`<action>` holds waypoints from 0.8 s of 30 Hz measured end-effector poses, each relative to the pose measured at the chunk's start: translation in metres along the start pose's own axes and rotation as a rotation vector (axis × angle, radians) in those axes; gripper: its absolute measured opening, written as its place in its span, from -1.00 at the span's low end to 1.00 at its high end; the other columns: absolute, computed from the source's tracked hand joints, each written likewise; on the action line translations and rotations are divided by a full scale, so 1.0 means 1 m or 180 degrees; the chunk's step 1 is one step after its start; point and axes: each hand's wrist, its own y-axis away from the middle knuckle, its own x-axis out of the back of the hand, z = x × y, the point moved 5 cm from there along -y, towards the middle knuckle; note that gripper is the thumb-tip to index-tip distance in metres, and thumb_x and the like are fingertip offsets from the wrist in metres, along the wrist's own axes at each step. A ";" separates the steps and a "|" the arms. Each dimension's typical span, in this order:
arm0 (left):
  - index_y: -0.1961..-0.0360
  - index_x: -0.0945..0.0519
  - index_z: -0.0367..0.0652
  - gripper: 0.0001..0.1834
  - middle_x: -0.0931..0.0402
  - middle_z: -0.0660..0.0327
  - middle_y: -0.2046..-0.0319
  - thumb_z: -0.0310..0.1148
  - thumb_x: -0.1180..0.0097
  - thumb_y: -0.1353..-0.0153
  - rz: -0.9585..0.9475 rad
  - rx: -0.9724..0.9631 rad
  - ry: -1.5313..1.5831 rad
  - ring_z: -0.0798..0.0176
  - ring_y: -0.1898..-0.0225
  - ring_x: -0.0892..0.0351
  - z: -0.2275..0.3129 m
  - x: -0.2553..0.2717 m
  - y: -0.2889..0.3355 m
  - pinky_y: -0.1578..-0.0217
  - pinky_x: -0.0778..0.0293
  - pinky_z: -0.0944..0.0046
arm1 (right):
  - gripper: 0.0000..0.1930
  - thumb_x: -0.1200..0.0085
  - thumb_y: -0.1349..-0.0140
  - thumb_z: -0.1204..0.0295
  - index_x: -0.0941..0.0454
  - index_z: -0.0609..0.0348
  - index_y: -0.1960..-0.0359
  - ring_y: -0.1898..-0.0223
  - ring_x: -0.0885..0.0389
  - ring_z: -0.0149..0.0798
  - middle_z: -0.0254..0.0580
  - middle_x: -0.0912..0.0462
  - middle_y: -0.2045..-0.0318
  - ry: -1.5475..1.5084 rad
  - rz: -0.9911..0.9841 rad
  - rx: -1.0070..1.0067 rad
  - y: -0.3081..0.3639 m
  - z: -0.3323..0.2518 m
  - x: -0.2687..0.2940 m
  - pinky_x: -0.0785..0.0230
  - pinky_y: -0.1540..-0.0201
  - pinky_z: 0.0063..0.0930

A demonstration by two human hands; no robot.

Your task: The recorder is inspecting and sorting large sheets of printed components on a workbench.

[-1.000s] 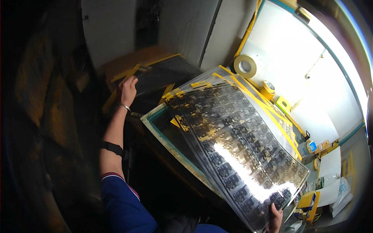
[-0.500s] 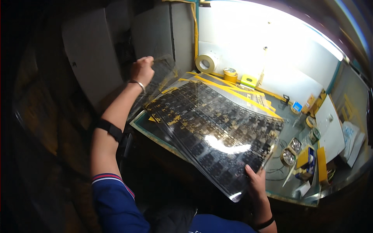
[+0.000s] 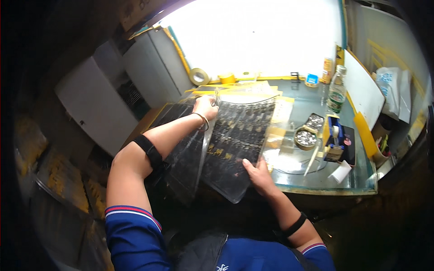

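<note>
Dark, glossy transparent film sheets with dense printed patterns hang tilted over the near edge of the worktable. My left hand [image 3: 205,107] is closed at the upper edge, pinching film where a dark left sheet [image 3: 181,158] meets the patterned right sheet [image 3: 239,131]. Along that right sheet's lower right edge, my right hand [image 3: 258,175] grips with the thumb on top; its other fingers are hidden behind the film. Between the two sheets runs a pale, bent edge. How many layers each hand holds I cannot tell.
Yellow-edged sheets [image 3: 282,108] lie behind on the glass-topped table [image 3: 289,183]. To the right are a tin of small metal pieces [image 3: 306,138], a tape dispenser [image 3: 333,137], a plastic bottle [image 3: 337,92] and a white pen-like stick [image 3: 312,160]. A tape roll [image 3: 199,77] stands at the back left.
My left hand has come rightward, nearer the right hand, bringing film with it. The patterned sheet, spread wide before, is now narrower and bent. The head view has shifted.
</note>
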 end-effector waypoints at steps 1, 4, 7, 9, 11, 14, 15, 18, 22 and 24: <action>0.29 -0.65 -0.22 -0.72 -0.59 -0.12 0.22 -0.33 -0.18 0.06 0.0040 -0.0194 0.0161 -0.10 0.09 -0.58 0.013 -0.010 -0.002 0.04 -0.46 0.10 | -0.65 0.04 -0.36 0.44 -0.26 0.28 -0.12 0.18 -0.56 -0.32 -0.12 -0.55 0.10 0.0019 -0.0077 -0.0084 0.001 0.000 0.000 -0.51 0.18 -0.43; 0.35 -0.66 -0.25 -0.73 -0.60 -0.16 0.31 -0.31 -0.14 0.06 0.0028 -0.0543 0.0615 -0.10 0.17 -0.60 0.056 -0.040 -0.005 0.07 -0.47 0.08 | -0.50 -0.02 -0.35 0.16 -0.28 0.25 -0.16 0.03 -0.47 -0.32 -0.17 -0.53 0.02 0.0185 0.0085 0.0067 0.005 -0.011 -0.003 -0.32 -0.08 -0.43; 0.32 -0.64 -0.31 -0.70 -0.60 -0.15 0.41 -0.33 -0.13 0.05 0.0340 -0.1128 0.0545 -0.10 0.30 -0.63 0.103 -0.065 0.001 0.20 -0.49 0.08 | -0.33 -0.14 -0.24 0.05 -0.26 0.29 -0.19 -0.06 -0.42 -0.32 -0.16 -0.50 -0.03 0.0318 -0.0032 0.0057 0.009 -0.021 -0.002 -0.26 -0.14 -0.41; 0.31 -0.64 -0.29 -0.71 -0.58 -0.21 0.35 -0.37 -0.06 0.07 -0.0171 -0.1035 0.0337 -0.17 0.21 -0.60 0.135 -0.082 0.002 0.12 -0.47 0.03 | -0.32 -0.18 -0.22 0.07 -0.25 0.30 -0.19 -0.07 -0.43 -0.31 -0.15 -0.50 -0.04 0.0481 0.0081 0.0018 0.011 -0.030 0.001 -0.27 -0.14 -0.40; 0.31 -0.63 -0.32 -0.68 -0.57 -0.24 0.28 -0.37 -0.05 0.09 0.0104 -0.1363 -0.0003 -0.19 0.16 -0.58 0.152 -0.096 0.006 0.07 -0.47 0.04 | -0.31 -0.25 -0.17 0.16 -0.23 0.30 -0.20 -0.05 -0.46 -0.27 -0.11 -0.47 -0.07 0.0373 -0.0242 -0.0213 0.014 -0.037 -0.004 -0.31 -0.12 -0.39; 0.29 -0.61 -0.38 -0.64 -0.56 -0.27 0.24 -0.33 -0.09 0.09 -0.0380 -0.1268 0.0086 -0.22 0.12 -0.57 0.159 -0.108 0.018 0.04 -0.47 0.05 | -0.31 -0.25 -0.08 0.26 -0.20 0.22 -0.21 0.04 -0.48 -0.28 -0.16 -0.47 0.00 0.0129 -0.0012 -0.0565 0.021 -0.035 -0.006 -0.38 0.09 -0.47; 0.19 -0.58 -0.34 -0.58 -0.56 -0.22 0.20 -0.31 -0.13 0.10 -0.0619 -0.1225 -0.0050 -0.19 0.10 -0.56 0.161 -0.114 0.015 0.02 -0.46 0.06 | -0.30 -0.22 -0.06 0.31 -0.17 0.22 -0.22 0.05 -0.48 -0.27 -0.16 -0.46 0.01 0.0069 0.0086 -0.0597 0.019 -0.028 -0.001 -0.37 0.09 -0.48; 0.11 -0.57 -0.31 -0.51 -0.56 -0.18 0.17 -0.28 -0.20 0.12 -0.0758 -0.1153 -0.0145 -0.15 0.09 -0.56 0.169 -0.118 0.019 0.01 -0.46 0.07 | -0.34 0.00 -0.05 0.57 -0.08 0.25 -0.25 0.03 -0.46 -0.27 -0.15 -0.44 0.03 -0.0237 0.0348 -0.0157 0.010 -0.010 0.009 -0.35 -0.02 -0.40; 0.19 -0.57 -0.39 -0.58 -0.54 -0.28 0.18 -0.31 -0.10 0.07 -0.1171 -0.1210 0.0126 -0.06 0.09 -0.60 0.170 -0.111 0.020 0.11 -0.52 0.16 | -0.31 0.08 -0.03 0.67 -0.04 0.28 -0.27 -0.05 -0.42 -0.24 -0.12 -0.42 -0.01 0.0189 0.0650 0.0254 -0.001 0.013 0.025 -0.27 -0.14 -0.35; -0.06 -0.40 -0.39 -0.26 -0.45 -0.31 0.03 -0.02 -0.26 -0.01 -0.1652 -0.1325 0.0467 -0.03 -0.03 -0.53 0.151 -0.111 0.030 0.11 -0.52 0.16 | -0.30 0.09 -0.01 0.69 -0.03 0.28 -0.28 -0.08 -0.41 -0.22 -0.12 -0.41 -0.03 0.0345 0.0652 0.0163 0.000 0.014 0.018 -0.24 -0.18 -0.35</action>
